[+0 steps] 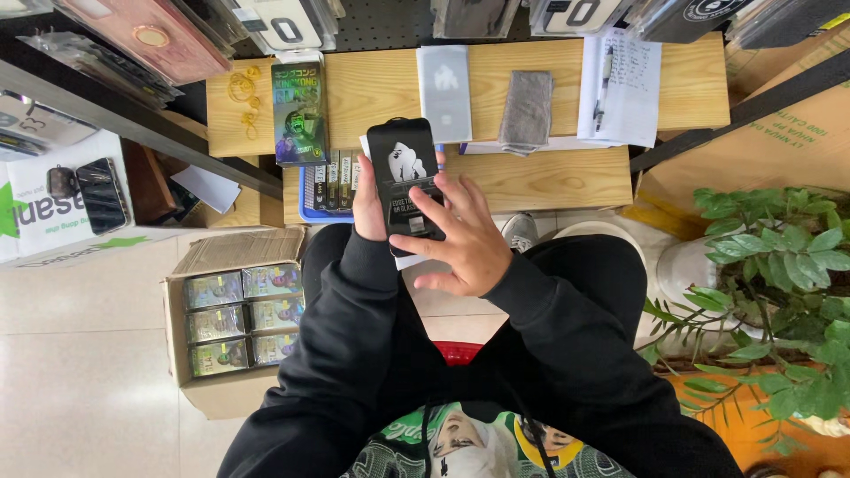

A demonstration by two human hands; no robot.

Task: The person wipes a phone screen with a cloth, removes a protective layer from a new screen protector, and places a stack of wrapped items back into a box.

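A person in black sleeves sits at a wooden desk [531, 181]. The left hand [368, 205] has its grip clamped on a black screen-protector packet [403, 168], held above the lap at the desk's edge. The right hand [460, 243] rests spread fingers on the packet's lower front. A grey cloth [526, 108] lies on the desk beyond.

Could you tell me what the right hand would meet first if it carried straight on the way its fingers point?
Its fingers already lie across the black packet held by the left hand; further on, probably the upright green box, though depth is unclear.
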